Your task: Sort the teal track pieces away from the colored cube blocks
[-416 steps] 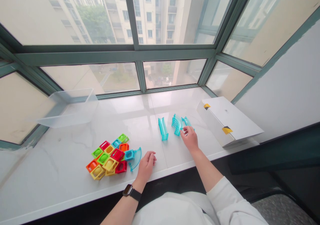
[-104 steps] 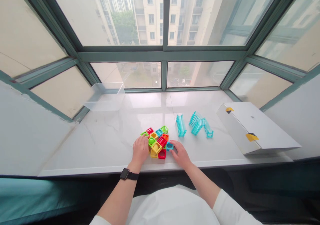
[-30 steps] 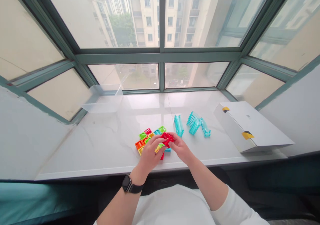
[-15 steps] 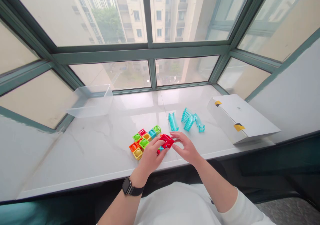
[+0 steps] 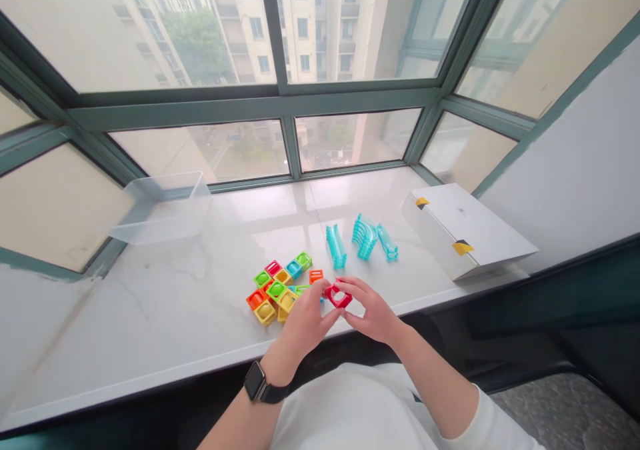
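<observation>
Between both hands, near the sill's front edge, is a red toy block [image 5: 341, 298] with a round opening facing up. My left hand [image 5: 309, 313] pinches its left side, a black watch [image 5: 256, 380] on the wrist. From the right, the fingers and thumb of my right hand [image 5: 373, 309] close on the same block. Just left of the hands lies a cluster of coloured square blocks, among them a yellow block [image 5: 265, 313], a green block [image 5: 262, 279] and a blue block [image 5: 293, 269]. Behind the hands sits an orange block [image 5: 316, 276]. My left hand hides part of the cluster.
Beyond the hands lie a straight turquoise track piece [image 5: 336, 246], a curved one [image 5: 365, 237] and a narrow one [image 5: 387, 243]. A clear plastic bin [image 5: 163, 213] stands at the back left. On the right rests a white box [image 5: 473, 227] with yellow-black tape. Windows enclose the sill.
The red block has been turned so its round opening shows, and both hands now grip it closer to the front edge. The orange block behind has come into sight. The view has shifted slightly right.
</observation>
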`<state>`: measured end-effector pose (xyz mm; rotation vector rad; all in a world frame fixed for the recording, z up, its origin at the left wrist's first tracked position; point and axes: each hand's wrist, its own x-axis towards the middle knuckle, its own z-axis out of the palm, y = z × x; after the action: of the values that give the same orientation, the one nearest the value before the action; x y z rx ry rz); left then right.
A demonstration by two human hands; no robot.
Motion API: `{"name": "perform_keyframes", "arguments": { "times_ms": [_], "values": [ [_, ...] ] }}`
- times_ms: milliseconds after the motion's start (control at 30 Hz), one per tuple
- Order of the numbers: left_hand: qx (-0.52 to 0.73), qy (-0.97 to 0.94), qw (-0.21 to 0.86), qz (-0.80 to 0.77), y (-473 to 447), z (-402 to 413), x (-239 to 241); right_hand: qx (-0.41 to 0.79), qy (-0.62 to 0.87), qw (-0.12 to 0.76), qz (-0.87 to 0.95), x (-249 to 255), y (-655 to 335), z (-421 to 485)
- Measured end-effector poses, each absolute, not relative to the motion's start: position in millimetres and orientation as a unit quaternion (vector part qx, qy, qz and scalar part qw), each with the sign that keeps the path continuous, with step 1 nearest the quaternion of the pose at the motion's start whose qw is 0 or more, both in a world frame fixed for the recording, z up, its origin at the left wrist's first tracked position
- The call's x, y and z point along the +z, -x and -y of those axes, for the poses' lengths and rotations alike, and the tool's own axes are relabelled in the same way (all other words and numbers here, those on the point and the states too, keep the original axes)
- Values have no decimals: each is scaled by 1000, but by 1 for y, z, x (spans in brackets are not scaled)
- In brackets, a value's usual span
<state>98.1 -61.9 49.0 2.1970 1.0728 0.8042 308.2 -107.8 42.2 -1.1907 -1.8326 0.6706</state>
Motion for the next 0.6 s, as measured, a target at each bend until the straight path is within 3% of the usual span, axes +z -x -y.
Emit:
{"name": "perform_keyframes", "arguments": {
  "times_ms": [267,600],
  "values": [
    [293,-815,321,-384,-92,64,61,224,544,440,679,8,-331,110],
    [382,-730,250,-508,-19,47,54,133,686,419,579,-63,-396,88]
  ]
}}
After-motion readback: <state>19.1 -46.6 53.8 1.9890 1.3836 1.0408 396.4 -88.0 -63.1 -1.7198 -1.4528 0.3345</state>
